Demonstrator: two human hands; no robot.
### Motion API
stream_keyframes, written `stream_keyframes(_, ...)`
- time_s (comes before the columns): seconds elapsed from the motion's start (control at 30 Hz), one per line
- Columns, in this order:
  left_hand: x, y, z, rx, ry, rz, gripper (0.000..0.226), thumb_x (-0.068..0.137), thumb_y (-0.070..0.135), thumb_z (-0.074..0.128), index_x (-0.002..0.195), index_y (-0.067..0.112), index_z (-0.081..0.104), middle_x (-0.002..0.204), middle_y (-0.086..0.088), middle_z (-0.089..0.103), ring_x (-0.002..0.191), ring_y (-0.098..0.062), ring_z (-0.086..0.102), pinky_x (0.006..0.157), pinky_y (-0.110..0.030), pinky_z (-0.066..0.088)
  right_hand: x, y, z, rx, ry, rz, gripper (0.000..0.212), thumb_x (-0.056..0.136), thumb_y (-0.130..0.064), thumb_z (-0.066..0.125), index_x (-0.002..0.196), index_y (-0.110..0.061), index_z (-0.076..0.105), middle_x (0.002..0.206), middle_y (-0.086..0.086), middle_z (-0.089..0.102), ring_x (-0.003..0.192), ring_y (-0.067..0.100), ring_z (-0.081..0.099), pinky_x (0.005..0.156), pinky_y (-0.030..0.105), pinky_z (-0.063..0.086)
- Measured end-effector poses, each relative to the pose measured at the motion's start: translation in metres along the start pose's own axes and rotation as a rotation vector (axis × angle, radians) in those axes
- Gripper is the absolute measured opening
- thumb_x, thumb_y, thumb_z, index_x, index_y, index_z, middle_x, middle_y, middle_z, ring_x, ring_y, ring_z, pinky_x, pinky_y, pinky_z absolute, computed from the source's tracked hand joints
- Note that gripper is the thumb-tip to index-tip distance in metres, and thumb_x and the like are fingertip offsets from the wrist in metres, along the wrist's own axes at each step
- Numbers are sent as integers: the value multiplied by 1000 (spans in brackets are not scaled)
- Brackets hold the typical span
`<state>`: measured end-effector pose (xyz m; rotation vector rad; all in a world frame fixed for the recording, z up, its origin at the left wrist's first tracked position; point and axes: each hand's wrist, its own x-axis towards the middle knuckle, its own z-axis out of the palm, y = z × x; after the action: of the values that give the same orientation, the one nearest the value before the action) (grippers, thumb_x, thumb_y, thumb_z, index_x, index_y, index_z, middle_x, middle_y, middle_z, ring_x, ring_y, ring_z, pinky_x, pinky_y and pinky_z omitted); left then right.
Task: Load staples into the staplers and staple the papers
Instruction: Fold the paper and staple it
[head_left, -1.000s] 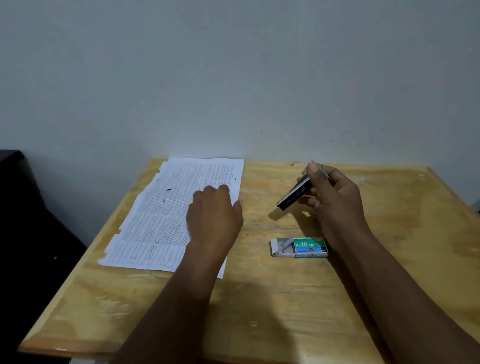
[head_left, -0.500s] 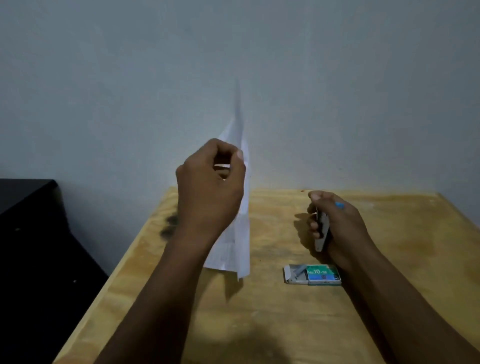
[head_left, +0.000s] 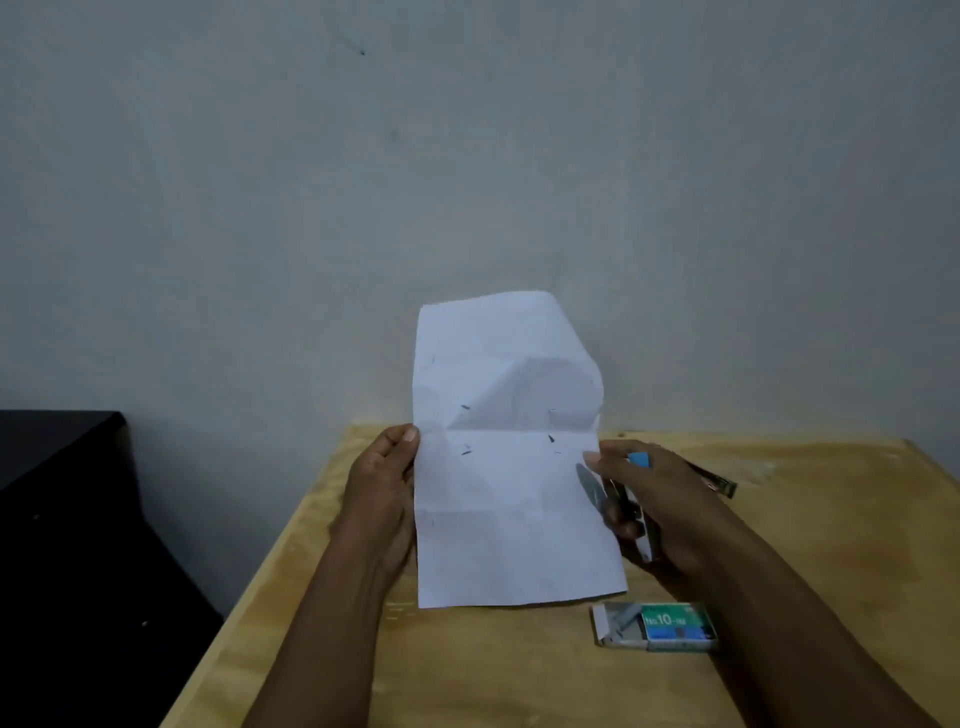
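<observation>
I hold the white papers (head_left: 506, 467) upright above the table, blank back side toward me, with creases and a few small dark marks. My left hand (head_left: 382, 499) grips their left edge. My right hand (head_left: 649, 504) pinches the right edge with its fingertips while it also holds a small stapler (head_left: 631, 519), of which only a metal and dark part shows in the palm. A half-open staple box (head_left: 657, 626) with a green and blue label lies flat on the table, below my right hand.
The wooden table (head_left: 519, 675) stands against a pale wall. A dark metal piece (head_left: 719, 483) lies on it behind my right wrist. A black piece of furniture (head_left: 62, 519) stands to the left of the table.
The papers lay flat under my left hand a second ago; my left hand lifted them on edge, then turned them flat toward me. My right hand moved in and took the right edge, stapler still in it.
</observation>
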<state>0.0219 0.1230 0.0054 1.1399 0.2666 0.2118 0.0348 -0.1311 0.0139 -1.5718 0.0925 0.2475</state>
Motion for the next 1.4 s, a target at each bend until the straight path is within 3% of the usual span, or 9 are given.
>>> stream_keyframes(0.23,11,-9,-17,324,292,148,16,101,27,61,97,20,75,102,-3,76,102,-30,72,92,-49,59,2,6,-4,-967,82,-108,50,97,-24,57,145,-23,43,141,5,52,117,22,55,93,35,50)
stream_keyframes(0.53,-2,-6,-9,352,142,146,22,89,34,78,102,16,78,93,2,82,91,-21,78,81,-36,62,-2,17,6,-1291,163,-134,44,95,-36,56,138,-29,47,143,10,45,136,36,34,107,49,32)
stream_keyframes(0.7,-1,-3,-12,244,43,101,31,90,23,76,118,10,68,103,-9,80,95,-32,77,82,-46,63,6,12,-5,-955,185,-242,30,97,-31,47,121,-31,66,127,3,65,126,33,51,100,54,44)
stream_keyframes(0.87,-2,-3,-11,217,1,127,26,93,18,72,116,10,66,103,-13,80,89,-30,77,80,-48,64,-12,-13,7,183,16,15,33,91,-43,57,91,-18,78,83,6,74,81,34,65,72,44,52)
stream_keyframes(1.0,-2,-2,-10,246,13,189,26,96,11,68,120,7,64,91,0,82,81,-19,78,69,-34,65,-17,-17,7,270,-129,-28,43,95,-49,51,115,-17,72,101,19,64,86,38,53,72,48,44)
stream_keyframes(1.1,-2,-1,-10,239,29,204,26,96,9,68,122,5,64,94,-1,81,88,-24,77,70,-34,65,-16,-16,2,97,-150,-254,22,102,-26,52,117,-26,68,106,9,77,86,33,72,66,38,58)
stream_keyframes(1.23,-1,-2,-12,236,-6,161,18,98,7,63,116,6,67,94,-7,80,80,-22,76,68,-34,64,-21,-13,5,-26,-44,-424,32,100,0,49,92,-20,72,78,-11,78,70,9,74,56,19,56)
stream_keyframes(1.33,0,2,-17,234,-59,108,19,99,-2,53,95,6,69,81,-4,73,68,-22,65,59,-25,55,-22,-15,5,29,15,-381,32,101,7,41,76,5,62,62,-1,65,49,7,62,39,14,40)
stream_keyframes(1.4,2,7,-20,283,-51,105,26,99,-4,51,83,9,66,62,6,66,54,-14,58,45,-17,46,-20,-15,3,55,19,-297,30,101,0,40,79,3,61,65,1,66,58,11,67,41,16,41)
